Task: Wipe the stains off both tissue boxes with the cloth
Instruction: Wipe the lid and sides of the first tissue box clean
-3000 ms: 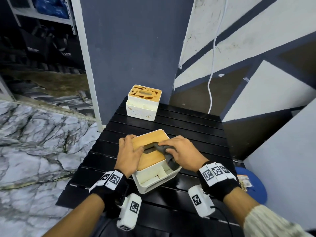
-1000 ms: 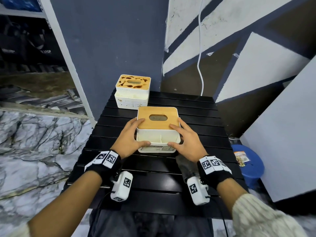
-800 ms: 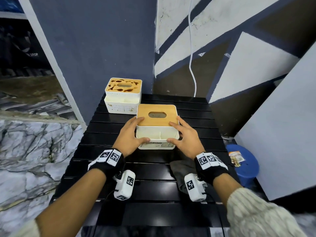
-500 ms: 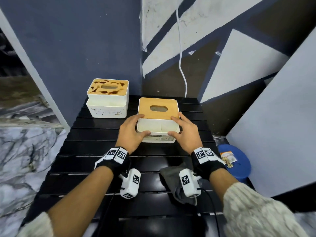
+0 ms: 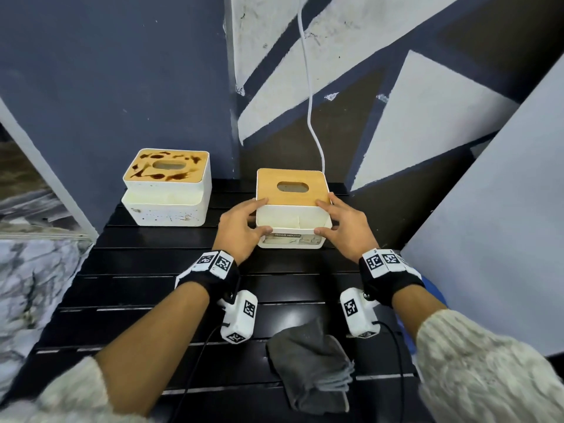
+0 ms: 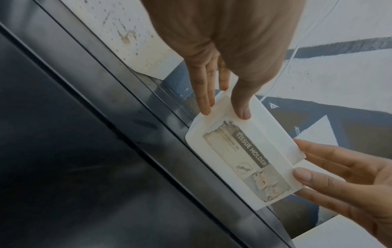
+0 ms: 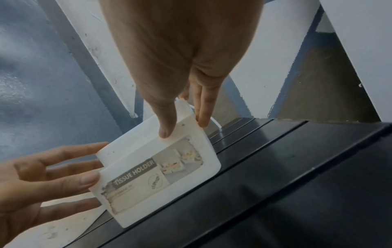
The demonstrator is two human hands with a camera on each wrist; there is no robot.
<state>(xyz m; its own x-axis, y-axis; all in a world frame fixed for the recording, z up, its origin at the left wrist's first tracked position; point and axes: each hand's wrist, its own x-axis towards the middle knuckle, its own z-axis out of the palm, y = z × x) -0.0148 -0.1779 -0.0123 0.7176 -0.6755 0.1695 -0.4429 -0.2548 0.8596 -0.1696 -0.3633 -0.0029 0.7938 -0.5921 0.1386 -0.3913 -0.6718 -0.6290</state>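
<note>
Only the head view takes in the whole black slatted worktop (image 5: 128, 270): the crumpled grey cloth (image 5: 314, 364) lies loose near its front edge, well behind both wrists, and the second white tissue box with a brown-stained wooden lid (image 5: 168, 190) stands to the left of the left hand's fingers, apart from them. The wrist views show instead the front face of the white tissue box with a clean wooden lid (image 5: 291, 206), where a worn label reading "TISSUE HOLDER" (image 6: 250, 156) sits.

The left hand (image 5: 239, 228) reaches forward, palm inward against the clean box's left side; its fingers (image 6: 203, 94) lie nearly straight along that wall and the thumb presses the front edge. The right hand (image 5: 345, 230) mirrors it on the right side, fingers (image 7: 204, 107) extended along the wall, thumb on the front corner. Both hands hold the box between them, spread wide rather than curled. The box stands upright on the worktop, close to the painted wall (image 5: 396, 71).
</note>
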